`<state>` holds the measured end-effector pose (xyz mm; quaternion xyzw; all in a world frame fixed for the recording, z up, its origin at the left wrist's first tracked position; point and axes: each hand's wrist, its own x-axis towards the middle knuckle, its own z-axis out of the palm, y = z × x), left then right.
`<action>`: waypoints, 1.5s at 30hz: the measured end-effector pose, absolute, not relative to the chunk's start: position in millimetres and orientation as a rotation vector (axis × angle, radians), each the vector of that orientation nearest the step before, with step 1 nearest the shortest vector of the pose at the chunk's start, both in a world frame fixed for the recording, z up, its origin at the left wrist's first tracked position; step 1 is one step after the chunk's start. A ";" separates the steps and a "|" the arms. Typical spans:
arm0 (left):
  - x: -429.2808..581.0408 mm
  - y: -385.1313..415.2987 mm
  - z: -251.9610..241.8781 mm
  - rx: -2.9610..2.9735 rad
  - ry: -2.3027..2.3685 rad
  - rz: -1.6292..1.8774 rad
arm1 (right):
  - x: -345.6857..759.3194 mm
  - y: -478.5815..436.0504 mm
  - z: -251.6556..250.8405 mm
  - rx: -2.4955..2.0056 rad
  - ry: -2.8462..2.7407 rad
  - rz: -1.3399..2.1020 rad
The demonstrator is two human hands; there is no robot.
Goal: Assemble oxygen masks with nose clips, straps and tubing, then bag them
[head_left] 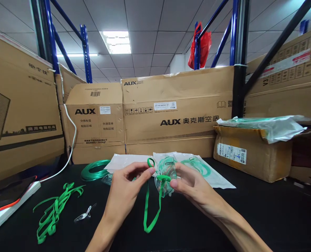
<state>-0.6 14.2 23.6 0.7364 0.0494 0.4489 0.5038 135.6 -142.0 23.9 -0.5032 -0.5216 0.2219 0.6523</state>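
Observation:
Between my hands is a clear green-tinted oxygen mask (166,169), lifted above the black table. My right hand (191,183) grips the mask's right edge between thumb and fingers. A green elastic strap (152,227) hangs from the mask in a loop. My left hand (133,182) pinches the strap near its other end, and a small curl of it sticks up above the fingertips. Behind the hands lie white packages (215,175) with green tubing showing on the right one. The far fingers of both hands are partly hidden.
Left on the table are a bundle of green straps (54,213), a small clear-and-metal tool (84,214), a coil of green tubing (95,171) and a phone (12,192) by a white power strip (19,201). A cardboard box (252,154) stands right; large cartons (171,112) line the back.

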 end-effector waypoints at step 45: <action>4.1 -6.3 19.0 1.844 -0.182 1.111 | 116.8 -144.0 29.0 -1.182 -1.009 0.385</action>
